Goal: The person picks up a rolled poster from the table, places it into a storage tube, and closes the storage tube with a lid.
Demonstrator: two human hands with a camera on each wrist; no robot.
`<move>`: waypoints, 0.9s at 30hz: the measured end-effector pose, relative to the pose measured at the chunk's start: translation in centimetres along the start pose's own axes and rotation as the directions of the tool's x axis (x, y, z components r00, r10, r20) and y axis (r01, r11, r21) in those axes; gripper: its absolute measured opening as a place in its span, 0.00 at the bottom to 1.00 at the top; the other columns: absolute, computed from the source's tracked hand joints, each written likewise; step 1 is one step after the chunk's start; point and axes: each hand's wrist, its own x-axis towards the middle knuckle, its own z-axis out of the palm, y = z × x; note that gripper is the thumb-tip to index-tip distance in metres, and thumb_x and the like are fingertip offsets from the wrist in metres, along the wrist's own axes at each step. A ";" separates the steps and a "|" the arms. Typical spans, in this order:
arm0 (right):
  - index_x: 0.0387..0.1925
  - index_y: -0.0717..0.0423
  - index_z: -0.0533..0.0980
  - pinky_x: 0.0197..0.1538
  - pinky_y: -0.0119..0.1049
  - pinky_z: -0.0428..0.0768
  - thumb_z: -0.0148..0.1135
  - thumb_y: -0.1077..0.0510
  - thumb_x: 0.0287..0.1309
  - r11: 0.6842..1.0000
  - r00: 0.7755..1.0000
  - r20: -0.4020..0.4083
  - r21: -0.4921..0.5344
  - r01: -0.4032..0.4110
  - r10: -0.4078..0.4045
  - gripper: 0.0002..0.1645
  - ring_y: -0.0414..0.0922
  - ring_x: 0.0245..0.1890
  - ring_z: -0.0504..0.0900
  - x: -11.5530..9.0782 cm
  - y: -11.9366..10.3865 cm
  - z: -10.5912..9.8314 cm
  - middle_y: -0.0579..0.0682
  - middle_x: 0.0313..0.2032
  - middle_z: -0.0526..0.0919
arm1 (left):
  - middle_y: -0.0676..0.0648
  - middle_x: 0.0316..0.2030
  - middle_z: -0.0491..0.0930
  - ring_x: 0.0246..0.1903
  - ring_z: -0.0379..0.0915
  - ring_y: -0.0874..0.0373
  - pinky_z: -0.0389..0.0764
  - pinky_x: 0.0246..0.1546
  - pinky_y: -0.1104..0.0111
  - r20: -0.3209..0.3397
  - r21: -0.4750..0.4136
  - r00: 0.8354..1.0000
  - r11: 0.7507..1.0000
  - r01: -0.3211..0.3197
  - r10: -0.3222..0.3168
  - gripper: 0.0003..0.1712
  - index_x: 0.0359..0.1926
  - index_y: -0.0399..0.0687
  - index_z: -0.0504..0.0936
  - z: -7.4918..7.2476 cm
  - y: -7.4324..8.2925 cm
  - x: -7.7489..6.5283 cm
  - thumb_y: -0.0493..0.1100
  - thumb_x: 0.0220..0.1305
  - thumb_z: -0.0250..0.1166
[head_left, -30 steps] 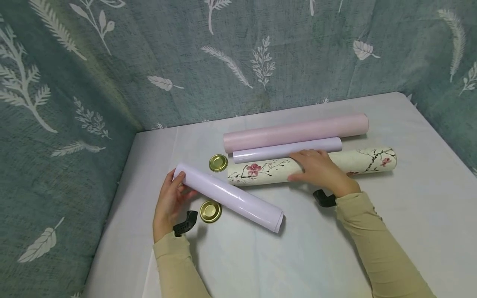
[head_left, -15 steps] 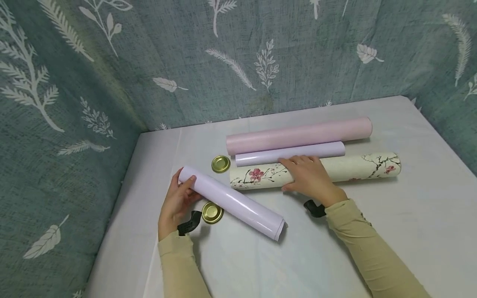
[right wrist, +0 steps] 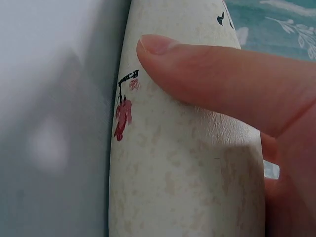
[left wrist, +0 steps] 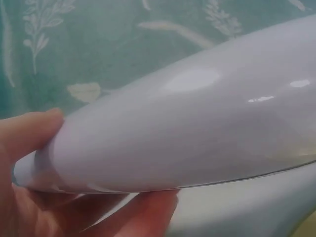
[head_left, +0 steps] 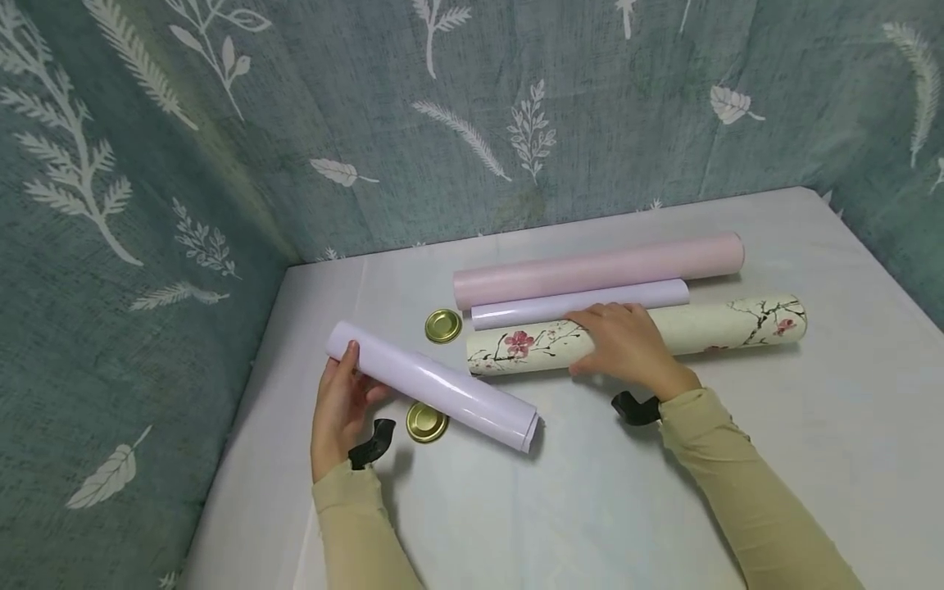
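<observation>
On the white tabletop [head_left: 605,508], head view: four rolls and two lids were set out, two of the rolls under a person's hands.
Left hand [head_left: 341,410]: held the lilac roll [head_left: 435,385] by its left end.
Lilac roll's lie: it stretched rightward from that hand, its long axis slanting toward the person, its loose end between both hands and nearer the right one.
Right hand [head_left: 625,344]: held the flowered roll [head_left: 531,348] from above, near mid-length.
Flowered roll's lie: left to right, its right end slightly farther off, so the two axes stood at an angle; that angle seemed the relation to watch.
Behind it: the thin lilac roll [head_left: 516,313] and the pink roll [head_left: 599,270] lay nearly parallel to it.
Lids: the farther gold lid [head_left: 442,326] was just beside the flowered roll's left end; the nearer gold lid [head_left: 426,424] was partly hidden by the lilac roll.
Print, head view: blossoms and branches, no readable writing.
Left wrist view: thumb above and fingers beneath pinched the glossy lilac roll, which ran off to the right; no label showed.
Right wrist view: the thumb lay across the flowered roll, fingers past its far edge; a small red mark [right wrist: 134,84] was too blurred to read, and no brand showed.
</observation>
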 end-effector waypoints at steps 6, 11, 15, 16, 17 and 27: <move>0.58 0.44 0.67 0.53 0.53 0.57 0.71 0.37 0.31 1.000 0.999 -0.025 0.013 -0.020 0.020 0.47 0.54 0.53 0.68 0.1 0.8 -0.8 0.52 0.52 0.73 | 0.44 0.45 0.72 0.31 0.77 0.53 0.79 0.30 0.59 -0.080 -0.072 0.997 0.997 -0.018 0.012 0.31 0.56 0.53 0.63 -0.3 0.1 0.2 0.60 0.55 0.58; 0.58 0.43 0.67 0.53 0.53 0.55 0.71 0.38 0.31 0.999 0.999 -0.018 0.018 -0.030 0.031 0.47 0.54 0.53 0.68 -0.1 1.5 -0.9 0.53 0.53 0.73 | 0.44 0.46 0.71 0.32 0.77 0.53 0.79 0.29 0.59 -0.191 -0.202 0.981 0.977 -0.067 0.028 0.33 0.56 0.51 0.65 -1.1 0.2 0.1 0.59 0.52 0.62; 0.58 0.44 0.67 0.54 0.53 0.55 0.71 0.37 0.30 1.000 0.999 -0.034 0.011 -0.025 0.026 0.47 0.54 0.53 0.68 -0.1 2.0 -1.0 0.53 0.52 0.74 | 0.44 0.47 0.70 0.35 0.76 0.54 0.79 0.25 0.62 -0.266 -0.292 0.963 0.949 -0.116 0.036 0.34 0.55 0.49 0.66 -1.6 0.3 0.1 0.58 0.50 0.64; 0.57 0.44 0.68 0.54 0.53 0.56 0.72 0.37 0.30 1.000 0.999 -0.043 0.009 -0.024 0.024 0.47 0.54 0.52 0.69 -0.1 2.1 -1.1 0.53 0.51 0.74 | 0.44 0.47 0.70 0.35 0.76 0.54 0.79 0.25 0.62 -0.282 -0.312 0.959 0.942 -0.126 0.036 0.34 0.54 0.48 0.66 -1.7 0.3 0.1 0.57 0.50 0.65; 0.57 0.44 0.68 0.54 0.53 0.56 0.72 0.37 0.30 1.000 0.999 -0.049 0.009 -0.023 0.024 0.48 0.54 0.52 0.69 -0.1 2.2 -1.1 0.53 0.51 0.74 | 0.44 0.47 0.70 0.36 0.76 0.53 0.79 0.26 0.61 -0.296 -0.327 0.955 0.935 -0.136 0.036 0.34 0.54 0.48 0.66 -1.8 0.3 0.1 0.57 0.50 0.65; 0.57 0.45 0.68 0.53 0.54 0.55 0.72 0.38 0.29 0.999 0.999 -0.038 0.023 -0.032 0.033 0.48 0.54 0.52 0.69 -0.2 2.3 -0.9 0.53 0.51 0.75 | 0.45 0.51 0.65 0.47 0.68 0.50 0.76 0.36 0.60 -0.456 -0.413 0.890 0.888 -0.203 -0.009 0.33 0.56 0.52 0.62 -2.5 0.0 0.2 0.61 0.55 0.58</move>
